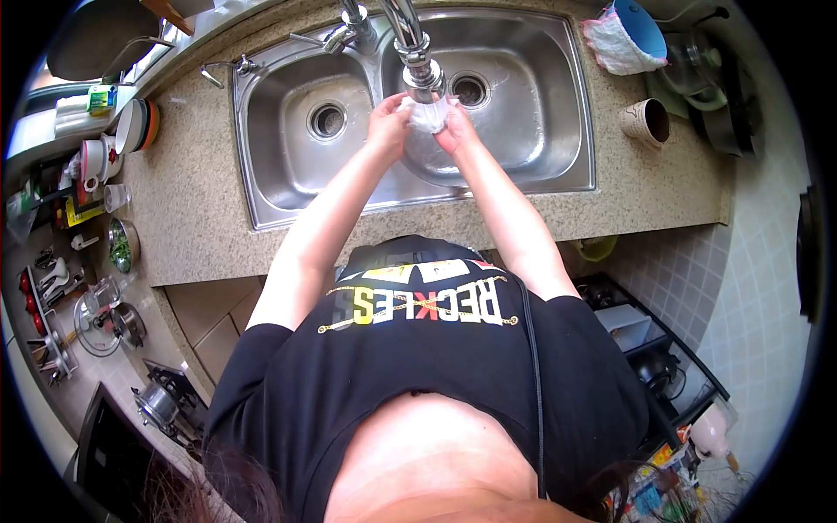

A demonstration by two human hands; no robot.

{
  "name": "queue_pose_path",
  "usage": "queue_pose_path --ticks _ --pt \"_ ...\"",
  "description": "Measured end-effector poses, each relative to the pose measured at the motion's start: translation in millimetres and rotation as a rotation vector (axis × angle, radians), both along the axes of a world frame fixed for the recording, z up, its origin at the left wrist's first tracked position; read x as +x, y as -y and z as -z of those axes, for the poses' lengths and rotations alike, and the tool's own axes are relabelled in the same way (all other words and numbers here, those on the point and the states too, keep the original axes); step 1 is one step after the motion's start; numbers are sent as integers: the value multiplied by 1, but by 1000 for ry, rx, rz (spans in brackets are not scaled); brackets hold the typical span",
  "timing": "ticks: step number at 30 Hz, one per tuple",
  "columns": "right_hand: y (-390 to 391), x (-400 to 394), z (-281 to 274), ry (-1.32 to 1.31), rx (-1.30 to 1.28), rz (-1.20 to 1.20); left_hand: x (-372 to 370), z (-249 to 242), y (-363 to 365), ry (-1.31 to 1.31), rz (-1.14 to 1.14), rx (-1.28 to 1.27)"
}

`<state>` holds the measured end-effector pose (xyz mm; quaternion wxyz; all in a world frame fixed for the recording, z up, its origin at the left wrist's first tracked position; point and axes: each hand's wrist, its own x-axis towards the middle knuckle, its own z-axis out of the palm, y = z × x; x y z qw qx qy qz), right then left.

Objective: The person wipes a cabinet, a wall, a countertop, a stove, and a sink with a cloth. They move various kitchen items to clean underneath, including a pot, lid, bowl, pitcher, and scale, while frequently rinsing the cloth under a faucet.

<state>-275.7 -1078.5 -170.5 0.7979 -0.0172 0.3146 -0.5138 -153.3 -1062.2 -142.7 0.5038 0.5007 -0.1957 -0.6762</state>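
Observation:
Both my hands are raised over the double steel sink [549, 113], just below the chrome faucet [418, 74]. Between them is a crumpled white cloth [427, 116], directly under the spout. My left hand [390, 122] has its fingers closed on the cloth's left side. On the other side my right hand [458, 126] grips it, fingers curled. The spout partly hides the cloth's upper part. Whether water is running I cannot make out.
A patterned cup [643, 122] and a blue container with a white cloth [623, 39] stand right of the sink. Stacked bowls [135, 126] and a metal bowl of greens [123, 244] are on the left. A chrome lever tap [349, 35] rises behind the left basin.

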Motion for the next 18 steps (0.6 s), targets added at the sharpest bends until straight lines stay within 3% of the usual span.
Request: queue_pose_path --ticks 3,5,6,8,9,10,12,16,17,18 --pt "-4 12 -25 -227 28 105 1 -11 -1 -63 -168 184" --pt "-11 21 -34 -405 -252 58 -5 -13 3 -498 -191 359" --pt "-17 24 -39 -408 -253 56 -7 -14 5 -502 -191 359" --pt "-34 32 -60 -1131 -515 -205 -10 -19 7 -566 -70 369" --pt "-41 39 -67 -1104 -782 -77 -19 -24 6 -546 -221 321" --pt "-38 37 -66 -1105 -784 -77 -19 2 11 -547 -220 319" --pt "-30 31 -62 -1432 -722 -264 -17 74 24 -636 33 51" --pt "-3 7 -103 -1359 -673 -242 -29 -37 7 -700 129 126" --pt "31 -4 4 -1470 -898 -166 -31 -45 6 -749 96 136" --pt "28 -3 9 -1470 -899 -163 -31 -42 6 -748 98 134"
